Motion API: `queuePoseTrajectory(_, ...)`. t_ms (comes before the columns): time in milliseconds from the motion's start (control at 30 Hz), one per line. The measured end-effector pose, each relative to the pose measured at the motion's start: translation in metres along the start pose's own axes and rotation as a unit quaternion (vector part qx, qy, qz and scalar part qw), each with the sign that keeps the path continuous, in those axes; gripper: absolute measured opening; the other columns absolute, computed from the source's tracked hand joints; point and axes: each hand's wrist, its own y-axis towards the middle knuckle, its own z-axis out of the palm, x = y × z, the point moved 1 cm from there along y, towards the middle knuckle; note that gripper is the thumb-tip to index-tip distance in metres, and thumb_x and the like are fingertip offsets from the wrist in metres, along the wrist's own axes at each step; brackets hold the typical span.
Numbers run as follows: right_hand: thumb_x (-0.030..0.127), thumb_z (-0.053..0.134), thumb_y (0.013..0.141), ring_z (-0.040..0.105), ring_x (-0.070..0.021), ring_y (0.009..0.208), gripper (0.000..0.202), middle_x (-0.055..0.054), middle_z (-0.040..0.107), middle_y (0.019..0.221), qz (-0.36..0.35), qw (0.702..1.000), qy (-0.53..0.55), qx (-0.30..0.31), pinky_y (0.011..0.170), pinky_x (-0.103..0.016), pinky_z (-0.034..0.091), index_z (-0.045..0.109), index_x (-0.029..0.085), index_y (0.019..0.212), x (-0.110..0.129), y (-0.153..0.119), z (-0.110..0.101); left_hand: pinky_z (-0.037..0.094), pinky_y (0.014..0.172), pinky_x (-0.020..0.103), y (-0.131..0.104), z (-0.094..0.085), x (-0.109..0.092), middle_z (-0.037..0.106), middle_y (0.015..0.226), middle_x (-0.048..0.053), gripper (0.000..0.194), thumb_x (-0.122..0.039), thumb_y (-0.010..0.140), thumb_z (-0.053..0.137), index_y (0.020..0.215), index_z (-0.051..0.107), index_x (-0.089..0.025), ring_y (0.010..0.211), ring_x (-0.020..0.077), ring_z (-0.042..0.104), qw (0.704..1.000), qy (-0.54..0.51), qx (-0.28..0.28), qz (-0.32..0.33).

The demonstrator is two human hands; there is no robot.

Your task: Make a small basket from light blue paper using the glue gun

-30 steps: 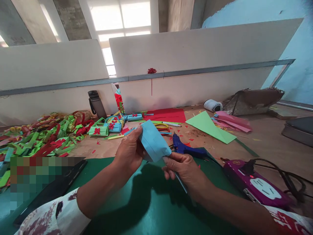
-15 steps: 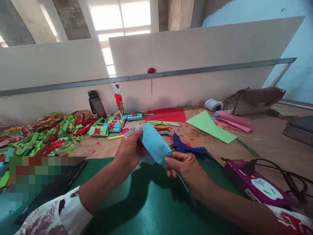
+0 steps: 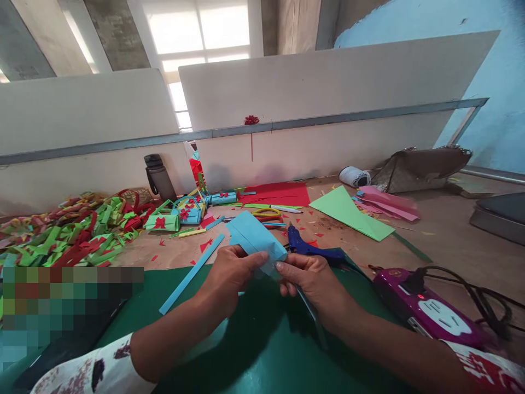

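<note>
A folded piece of light blue paper (image 3: 252,232) is held up over the green mat (image 3: 254,350). My left hand (image 3: 233,273) grips its lower left side, thumb pressed on the front. At the lower right corner, my right hand (image 3: 305,276) pinches the paper between thumb and fingers. A thin pale strip hangs down below my right hand; whether it is joined to the paper I cannot tell. To the left of my left hand lies a blue paper strip (image 3: 192,275). Just beyond my right hand rests a blue glue gun (image 3: 314,249).
A purple power strip (image 3: 426,309) with cables sits at the right. Behind are scissors (image 3: 266,212), red paper (image 3: 279,193), green paper (image 3: 348,213) and small paper bags (image 3: 163,220). Coloured paper pieces (image 3: 94,235) are heaped at the left near a dark bottle (image 3: 159,178).
My left hand has moved from the paper's upper left edge down to its lower side, near my right hand. The blue strip on the left now shows in full. My right hand keeps its pinch.
</note>
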Motion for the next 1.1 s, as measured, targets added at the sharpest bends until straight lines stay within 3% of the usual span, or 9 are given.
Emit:
queuePoseTrajectory(233, 0.035, 0.064, 0.071, 0.046, -0.0083, 0.042, 0.027, 0.004, 0.051, 0.039, 0.003, 1.0, -0.008, -0.008, 0.052, -0.024, 0.034, 0.057, 0.017, 0.053, -0.002, 0.002, -0.001, 0.012, 0.038, 0.02, 0.0, 0.002, 0.006, 0.044, 0.045, -0.006, 0.025, -0.033, 0.062, 0.074, 0.064, 0.061, -0.012, 0.036, 0.0022, 0.025, 1.0, 0.01, -0.004, -0.012)
queuePoseTrajectory(433, 0.034, 0.062, 0.074, 0.046, -0.0075, 0.042, 0.022, 0.004, 0.053, 0.042, -0.003, 1.0, -0.015, 0.004, 0.05, -0.023, 0.033, 0.061, 0.016, 0.06, -0.003, 0.001, 0.0, 0.014, 0.04, 0.021, -0.003, 0.004, 0.009, 0.047, 0.046, -0.005, 0.025, -0.034, 0.062, 0.075, 0.064, 0.063, -0.013, 0.038, 0.0033, 0.026, 1.0, 0.013, -0.021, 0.001)
queuePoseTrajectory(667, 0.036, 0.064, 0.071, 0.048, -0.0091, 0.042, 0.027, 0.005, 0.05, 0.039, 0.008, 1.0, -0.018, -0.004, 0.051, -0.024, 0.036, 0.056, 0.018, 0.054, -0.002, 0.001, 0.0, 0.016, 0.042, 0.022, 0.0, -0.001, 0.017, 0.048, 0.049, -0.004, 0.024, -0.034, 0.063, 0.075, 0.064, 0.063, -0.013, 0.04, 0.0044, 0.028, 1.0, 0.001, -0.006, -0.007)
queuePoseTrajectory(1100, 0.033, 0.064, 0.07, 0.05, -0.0088, 0.041, 0.021, 0.005, 0.052, 0.04, 0.02, 1.0, -0.021, 0.007, 0.049, -0.023, 0.037, 0.058, 0.017, 0.058, -0.004, 0.001, 0.001, 0.023, 0.044, 0.022, 0.0, -0.001, 0.015, 0.042, 0.047, -0.006, 0.033, -0.036, 0.063, 0.075, 0.058, 0.05, -0.015, 0.044, 0.0059, 0.032, 1.0, 0.015, -0.021, -0.012)
